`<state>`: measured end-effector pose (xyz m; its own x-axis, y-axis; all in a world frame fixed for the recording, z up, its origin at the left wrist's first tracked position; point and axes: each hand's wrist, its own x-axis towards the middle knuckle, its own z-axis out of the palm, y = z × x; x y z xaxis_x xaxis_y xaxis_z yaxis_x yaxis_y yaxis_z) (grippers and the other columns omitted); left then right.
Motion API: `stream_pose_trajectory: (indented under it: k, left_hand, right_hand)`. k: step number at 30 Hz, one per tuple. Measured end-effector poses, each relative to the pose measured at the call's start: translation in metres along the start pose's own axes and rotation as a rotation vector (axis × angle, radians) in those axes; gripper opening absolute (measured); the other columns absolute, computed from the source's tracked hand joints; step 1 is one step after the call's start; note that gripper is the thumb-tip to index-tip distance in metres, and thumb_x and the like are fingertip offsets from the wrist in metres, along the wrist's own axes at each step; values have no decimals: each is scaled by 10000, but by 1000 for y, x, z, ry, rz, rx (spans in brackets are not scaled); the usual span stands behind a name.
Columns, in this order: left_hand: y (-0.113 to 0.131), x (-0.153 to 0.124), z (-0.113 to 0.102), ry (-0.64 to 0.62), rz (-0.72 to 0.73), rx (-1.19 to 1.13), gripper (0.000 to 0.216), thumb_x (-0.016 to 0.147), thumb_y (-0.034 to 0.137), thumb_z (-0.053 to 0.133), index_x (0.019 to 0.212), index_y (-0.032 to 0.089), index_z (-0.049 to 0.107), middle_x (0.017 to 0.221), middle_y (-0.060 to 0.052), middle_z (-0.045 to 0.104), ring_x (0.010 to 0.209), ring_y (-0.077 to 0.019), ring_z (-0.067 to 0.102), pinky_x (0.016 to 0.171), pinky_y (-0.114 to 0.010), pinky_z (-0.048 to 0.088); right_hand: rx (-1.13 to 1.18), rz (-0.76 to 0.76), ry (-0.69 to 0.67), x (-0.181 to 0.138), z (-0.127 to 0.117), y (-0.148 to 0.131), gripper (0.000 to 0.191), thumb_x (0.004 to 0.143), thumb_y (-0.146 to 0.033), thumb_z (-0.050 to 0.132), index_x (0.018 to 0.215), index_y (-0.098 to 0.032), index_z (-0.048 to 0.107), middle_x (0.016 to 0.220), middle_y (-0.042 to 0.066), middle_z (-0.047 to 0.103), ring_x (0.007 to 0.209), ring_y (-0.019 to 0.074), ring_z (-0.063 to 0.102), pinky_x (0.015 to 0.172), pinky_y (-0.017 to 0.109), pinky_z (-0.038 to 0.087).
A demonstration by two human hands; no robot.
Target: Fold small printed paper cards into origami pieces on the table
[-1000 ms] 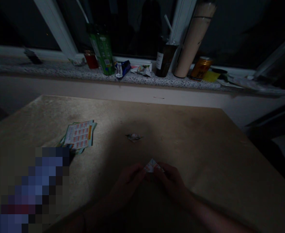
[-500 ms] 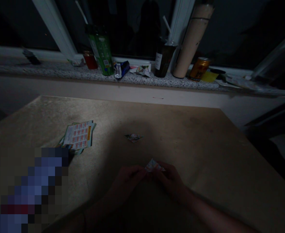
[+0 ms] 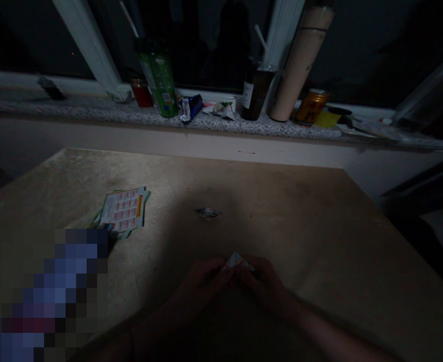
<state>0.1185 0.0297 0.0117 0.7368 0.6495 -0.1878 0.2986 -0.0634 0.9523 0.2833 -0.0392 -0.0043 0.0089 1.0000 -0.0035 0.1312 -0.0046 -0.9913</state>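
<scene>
Between my two hands is a small piece of folded printed paper (image 3: pixel 236 262), its pointed corner facing away from me. My left hand (image 3: pixel 202 276) pinches its left side, thumb on top. On the right side, my right hand (image 3: pixel 264 276) is closed on the same paper, with the thumb near its middle. The lower part of the paper is hidden by the thumbs and deep shadow. Farther out on the table lies another folded paper (image 3: pixel 208 213), flat and diamond-shaped, touched by neither hand.
A stack of printed cards (image 3: pixel 123 208) lies on the wooden table (image 3: pixel 300 211) at the left, beside a blurred-out patch. Along the granite sill (image 3: pixel 214 123) stand a green cup (image 3: pixel 161 80), a dark cup (image 3: pixel 257 93), a pale flask (image 3: pixel 299 65) and a gold can (image 3: pixel 312 108).
The folded paper has shifted slightly toward me, and its tip now looks broader and flatter. Both hands still grip it. The other folded paper and the cards stay in place.
</scene>
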Motion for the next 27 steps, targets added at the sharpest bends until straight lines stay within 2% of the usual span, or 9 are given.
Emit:
stream_pose_trajectory:
  k: [3,7,13,20,24,27]
  left_hand:
    - [0,-1,-1,14,-10,-34,319,905,390,438,723,171,581,688,12,556,670,-142,508,617,-207,375]
    - [1,-2,-1,73,-22,-57,337,897,387,431,667,171,549,646,20,516,628,-134,484,600,-207,365]
    - [6,-2,-2,35,-6,-72,287,872,382,447,758,173,607,736,-8,597,709,-167,539,664,-234,393]
    - [6,0,-1,23,8,-46,340,892,376,407,685,169,578,681,6,560,650,-140,506,623,-216,371]
    - [5,-1,1,20,4,-11,335,889,389,414,684,167,559,660,12,536,641,-139,485,619,-219,364]
    - [4,-1,2,1,34,1,346,889,382,409,663,162,553,638,14,523,623,-136,474,608,-220,356]
  right_hand:
    - [46,34,4,3,-2,-5,385,860,-471,511,650,-160,596,597,-9,509,574,109,467,532,212,376]
    - [12,92,101,4,-3,-6,422,856,-480,503,584,-158,518,560,-33,401,530,92,369,485,210,302]
    - [-65,46,64,1,-2,-4,387,900,-418,456,629,-157,545,582,-27,428,553,99,381,508,217,299]
    - [-69,14,31,2,-1,-5,388,908,-410,453,655,-149,590,591,-22,457,554,98,396,518,214,314]
    - [-17,-43,-100,3,-1,-7,336,935,-379,423,759,-163,611,715,4,565,685,118,512,656,221,395]
    - [-30,-77,-121,2,0,-9,319,954,-355,388,783,-176,588,743,3,573,722,120,531,701,221,406]
